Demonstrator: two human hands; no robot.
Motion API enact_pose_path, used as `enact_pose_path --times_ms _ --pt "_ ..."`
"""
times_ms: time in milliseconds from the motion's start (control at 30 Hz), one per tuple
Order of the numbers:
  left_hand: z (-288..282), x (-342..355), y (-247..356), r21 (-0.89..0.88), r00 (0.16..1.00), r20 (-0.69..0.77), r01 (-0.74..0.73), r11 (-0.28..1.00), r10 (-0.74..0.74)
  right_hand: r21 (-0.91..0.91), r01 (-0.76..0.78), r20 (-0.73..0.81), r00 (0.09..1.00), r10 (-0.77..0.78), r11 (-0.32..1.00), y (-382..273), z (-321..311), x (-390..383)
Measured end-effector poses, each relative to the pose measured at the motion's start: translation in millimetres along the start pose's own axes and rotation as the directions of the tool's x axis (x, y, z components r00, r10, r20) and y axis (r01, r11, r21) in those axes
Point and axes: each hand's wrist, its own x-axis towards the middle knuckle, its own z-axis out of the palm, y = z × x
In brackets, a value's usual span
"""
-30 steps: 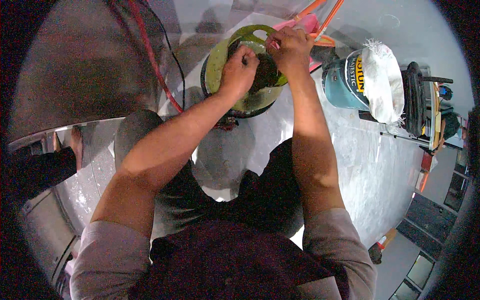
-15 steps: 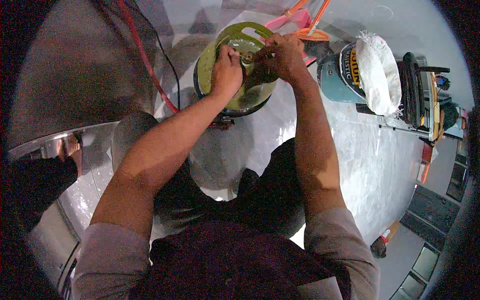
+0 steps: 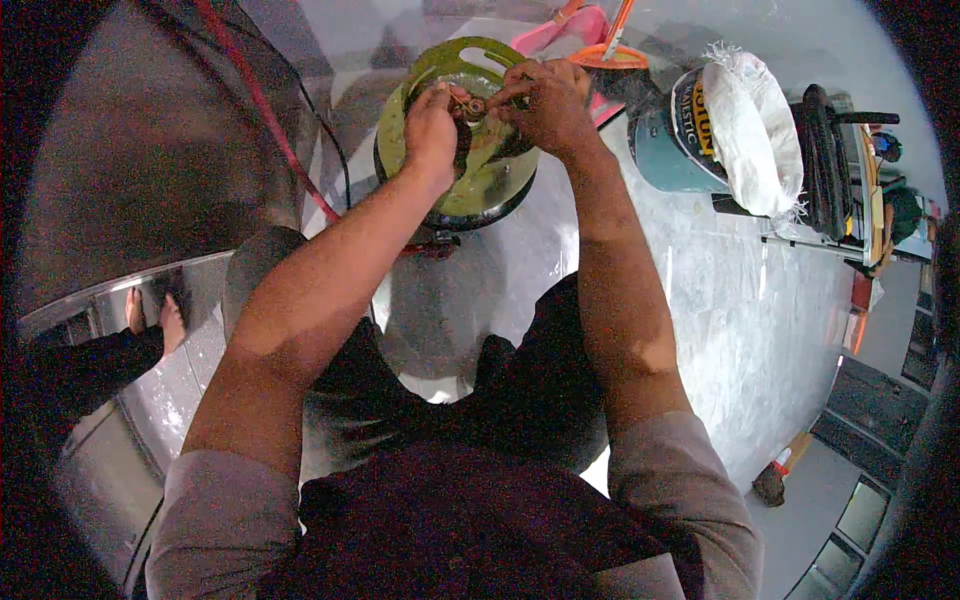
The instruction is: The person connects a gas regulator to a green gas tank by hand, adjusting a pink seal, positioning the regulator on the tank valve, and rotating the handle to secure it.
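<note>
Green cylinder (image 3: 478, 196) with a slotted collar (image 3: 425, 62) stands at upper centre of the frame, a small brass-coloured fitting (image 3: 474, 106) within its collar. I note the person's left hand (image 3: 430, 138) at the fitting's left, fingers curled; I cannot tell whether they grip it. The right hand (image 3: 555, 108) is at the collar's right side, fingers bent toward the fitting; its hold is likewise unclear. Red hose (image 3: 262, 100) runs down the upper left; blue pail (image 3: 668, 150), topped by white sacking (image 3: 755, 135), sits at upper right.
</note>
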Motion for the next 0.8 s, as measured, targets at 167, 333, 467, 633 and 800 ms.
enact_pose_path --times_ms 167,333,467,633,800 --pt "2 0 5 -0.052 1.000 0.004 -0.016 0.999 0.016 -0.017 0.003 0.007 1.000 -0.002 1.000 -6 -6 1" --pt "4 2 9 -0.053 0.995 -0.003 0.095 0.994 -0.095 -0.020 0.068 -0.130 0.989 -0.070 0.997 -21 -11 13" --pt "8 7 7 -0.168 0.990 -0.022 0.131 0.977 -0.137 -0.103 0.129 -0.157 0.977 -0.145 0.986 -32 -3 25" --pt "8 12 12 -0.093 0.981 -0.059 0.176 0.980 -0.182 -0.204 0.082 -0.158 0.981 -0.116 0.976 -48 11 33" --pt "8 8 14 -0.236 0.952 0.018 0.300 0.924 -0.304 -0.212 -0.041 -0.012 0.999 0.040 0.976 -28 0 37"
